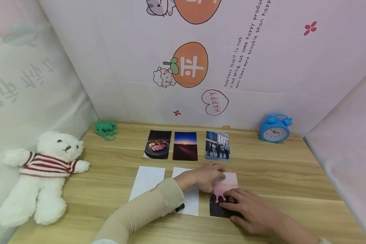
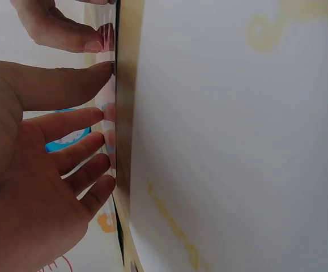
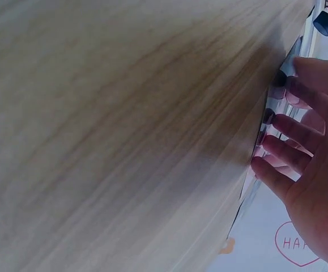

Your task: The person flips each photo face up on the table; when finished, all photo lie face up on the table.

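A photo print [image 1: 227, 179], pink at the top and dark at the bottom, lies on the wooden table [image 1: 292, 183]. My left hand [image 1: 208, 177] touches its upper left part with spread fingers. Fingertips of my right hand [image 1: 250, 209] rest on its lower part. In the left wrist view, the left hand [image 2: 45, 153] has its fingers extended along the glossy surface; the right wrist view has the right hand [image 3: 316, 164] with extended fingers likewise. Beside the photo are two white sheets [image 1: 190, 206], partly covered by my left sleeve. A dark green object [image 1: 180, 207] shows under that sleeve.
Behind the sheets lie a food photo [image 1: 157, 145], a sunset photo [image 1: 185, 146] and a photo of standing people [image 1: 217, 146]. A blue alarm clock [image 1: 274, 128] stands back right. Green yarn [image 1: 105, 128] and a white teddy bear [image 1: 45, 169] are at the left.
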The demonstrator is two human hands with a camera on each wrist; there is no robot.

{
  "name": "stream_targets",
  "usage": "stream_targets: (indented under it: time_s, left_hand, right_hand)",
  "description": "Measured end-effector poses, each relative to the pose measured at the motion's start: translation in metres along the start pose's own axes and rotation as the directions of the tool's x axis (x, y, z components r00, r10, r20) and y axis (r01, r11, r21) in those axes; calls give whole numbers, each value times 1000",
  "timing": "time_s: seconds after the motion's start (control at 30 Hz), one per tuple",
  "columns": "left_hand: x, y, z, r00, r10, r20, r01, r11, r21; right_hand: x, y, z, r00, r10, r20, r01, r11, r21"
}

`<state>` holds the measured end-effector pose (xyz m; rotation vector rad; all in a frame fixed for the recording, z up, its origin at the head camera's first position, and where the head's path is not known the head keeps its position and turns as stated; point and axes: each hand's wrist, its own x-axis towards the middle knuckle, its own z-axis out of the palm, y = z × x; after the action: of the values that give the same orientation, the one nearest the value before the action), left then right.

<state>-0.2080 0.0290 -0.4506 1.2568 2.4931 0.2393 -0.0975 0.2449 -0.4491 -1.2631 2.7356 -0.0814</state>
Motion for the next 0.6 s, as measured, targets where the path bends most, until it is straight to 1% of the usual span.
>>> stream_targets:
  time_s: [0.13, 0.33, 0.47, 0.6]
  left_hand:
    - [-1, 1, 0, 1000, -7, 12, 7, 1000, -10]
    - [-3, 1, -1, 1000, -6, 4, 6, 1000, -6]
    - [-5, 0, -3, 1000, -10, 2, 10, 1000, -1]
    - [-10, 1, -9, 1000, -26, -1, 26, 1000, 4]
  right_hand:
    - [2, -2, -2, 999, 29, 28, -29, 999, 30]
    - [5, -4, -5, 998, 30, 48, -31, 999, 16]
    - [6, -5, -7, 999, 40, 21, -40, 999, -7]
    - [6, -7, -12, 995, 96, -33, -96, 995, -17]
